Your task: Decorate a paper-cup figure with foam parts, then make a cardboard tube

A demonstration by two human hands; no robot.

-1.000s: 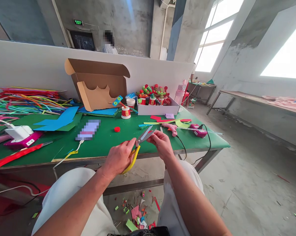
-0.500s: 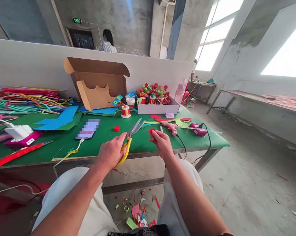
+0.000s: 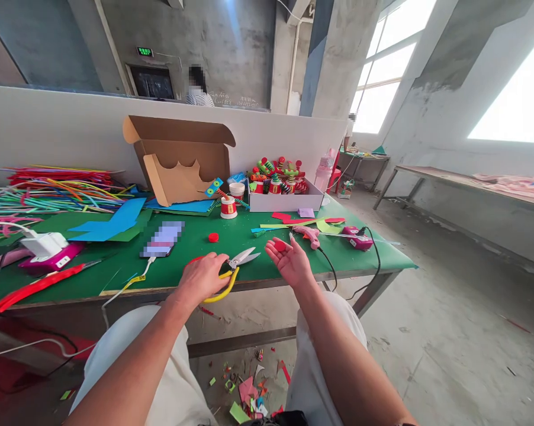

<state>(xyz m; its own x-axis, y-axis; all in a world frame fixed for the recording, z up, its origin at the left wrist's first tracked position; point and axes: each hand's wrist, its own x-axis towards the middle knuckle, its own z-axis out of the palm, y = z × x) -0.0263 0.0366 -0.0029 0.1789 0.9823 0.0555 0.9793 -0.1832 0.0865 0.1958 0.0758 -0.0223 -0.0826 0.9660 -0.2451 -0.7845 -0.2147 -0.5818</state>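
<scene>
My left hand (image 3: 205, 274) is closed around the yellow-handled scissors (image 3: 235, 267), whose blades point right and stand slightly apart. A small red paper piece (image 3: 279, 244) lies on the fingers of my right hand (image 3: 290, 260), which is open with the palm turned up. On the green table, beyond the scissors, sits a small round red piece (image 3: 212, 237). Behind it stands a red-and-white paper cup figure (image 3: 228, 207) with coiled arms and a blue paper top. Near my right hand lies a pink glue gun (image 3: 309, 236).
A white box (image 3: 267, 203) holds several finished cup figures. An open cardboard box (image 3: 187, 160) stands behind. At left are pipe cleaners (image 3: 67, 189), blue paper (image 3: 116, 222), a phone (image 3: 163, 239) and a red-handled tool (image 3: 40, 287). A power strip (image 3: 357, 238) is at right. Paper scraps (image 3: 249, 390) litter the floor.
My right hand has gone from pinching the red paper piece to lying open, palm up, beneath it. The scissors have tilted lower and their blades are closer together.
</scene>
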